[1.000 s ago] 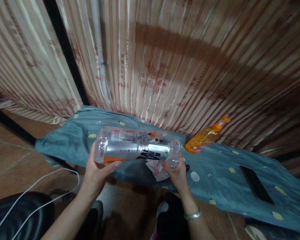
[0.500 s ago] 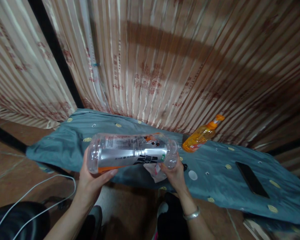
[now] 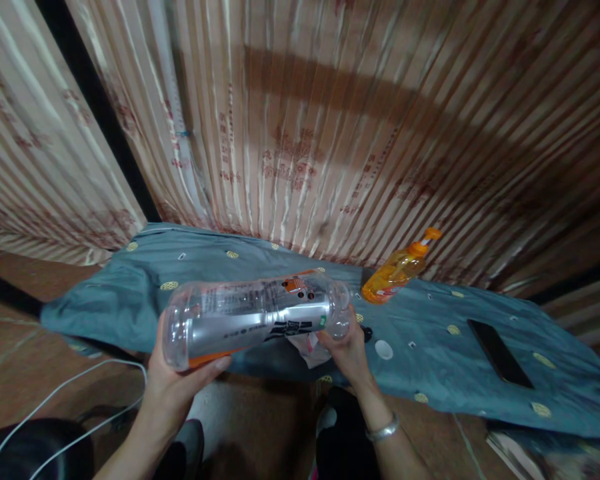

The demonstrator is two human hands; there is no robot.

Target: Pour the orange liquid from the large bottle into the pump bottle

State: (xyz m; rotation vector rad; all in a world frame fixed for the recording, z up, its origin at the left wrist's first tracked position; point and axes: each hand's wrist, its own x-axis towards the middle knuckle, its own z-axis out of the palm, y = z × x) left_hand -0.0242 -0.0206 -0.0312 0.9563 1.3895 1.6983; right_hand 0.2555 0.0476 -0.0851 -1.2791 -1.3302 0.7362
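Note:
A large clear plastic bottle (image 3: 260, 317) with a silver and orange label lies sideways in the air between my hands, above the near edge of the covered table. My left hand (image 3: 180, 373) is wrapped round its base end, thumb along the lower side. At the other, narrower end, my right hand (image 3: 347, 343) grips near the neck, which the fingers partly hide. Just beneath the bottle, beside my right hand, a crumpled pale pink and white packet or tissue (image 3: 310, 351) shows. A small white round disc (image 3: 383, 350) lies right of that hand.
An orange pump bottle (image 3: 395, 272) of yellow-orange liquid stands by the curtain (image 3: 300, 133). A black phone (image 3: 499, 352) lies on the teal cloth (image 3: 440, 373) at the right. A small black object is near the disc. A white cable (image 3: 80, 387) loops at lower left.
The bottle's base end has dipped lower and to the left with my left hand, so it tilts more. Both hands keep their hold. The whole view has shifted slightly.

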